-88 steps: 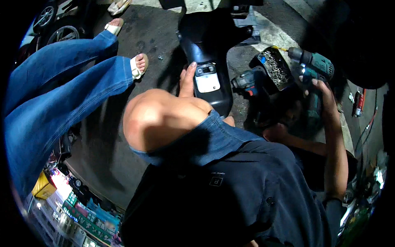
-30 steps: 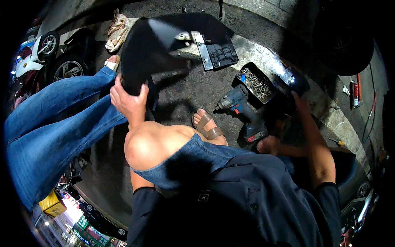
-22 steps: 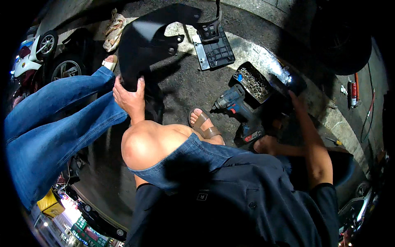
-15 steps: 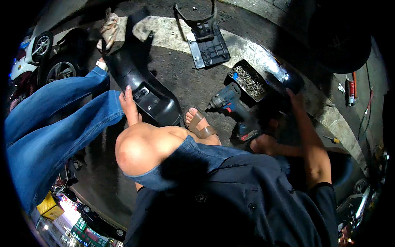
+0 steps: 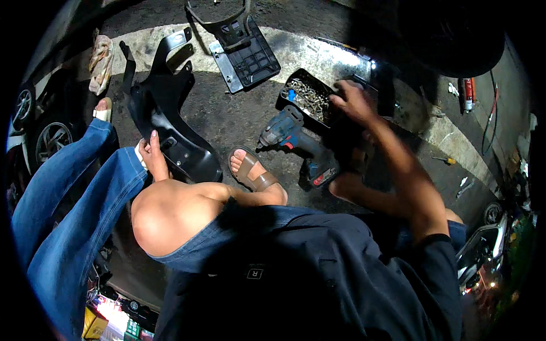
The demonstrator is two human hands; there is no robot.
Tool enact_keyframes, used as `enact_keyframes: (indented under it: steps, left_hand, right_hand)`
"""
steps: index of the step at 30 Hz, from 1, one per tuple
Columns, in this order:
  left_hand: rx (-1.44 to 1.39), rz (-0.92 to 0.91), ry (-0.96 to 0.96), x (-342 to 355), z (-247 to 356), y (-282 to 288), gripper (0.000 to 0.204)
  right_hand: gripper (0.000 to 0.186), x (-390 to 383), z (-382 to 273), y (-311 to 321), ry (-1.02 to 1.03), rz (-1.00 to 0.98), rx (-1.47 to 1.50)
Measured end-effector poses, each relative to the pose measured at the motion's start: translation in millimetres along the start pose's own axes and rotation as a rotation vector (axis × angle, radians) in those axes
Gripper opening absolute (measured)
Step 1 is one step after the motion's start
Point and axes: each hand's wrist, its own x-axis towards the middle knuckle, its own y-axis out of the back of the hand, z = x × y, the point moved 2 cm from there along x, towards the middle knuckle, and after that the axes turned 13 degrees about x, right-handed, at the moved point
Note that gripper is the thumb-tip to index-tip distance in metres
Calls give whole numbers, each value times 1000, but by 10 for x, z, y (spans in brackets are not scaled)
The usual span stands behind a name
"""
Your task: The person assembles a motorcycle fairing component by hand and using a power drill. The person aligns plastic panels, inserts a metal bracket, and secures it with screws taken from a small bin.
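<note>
The black ring-shaped part at twelve o'clock is cut off; the drill's base hides in shadow.

The plastic panel is glossy black, the drill blue and black, the sandal brown, the screw tray black with silvery screws.

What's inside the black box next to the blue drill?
The black tray holds a heap of small shiny metal bits, probably screws, plus one small blue piece. The right hand reaches over its far side and covers that part. What lies beneath the heap stays hidden.
</note>
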Motion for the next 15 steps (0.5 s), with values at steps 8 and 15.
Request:
enact_keyframes:
  steps: [8,15]
  left_hand:
    - [312,-58,-201,256,26,-57,87]
    - [276,-63,-225,44,235,-108,87]
  right_hand:
    - [33,182,-151,-119,44,9,-158]
    - [29,-120,-611,-109,276,164,27]
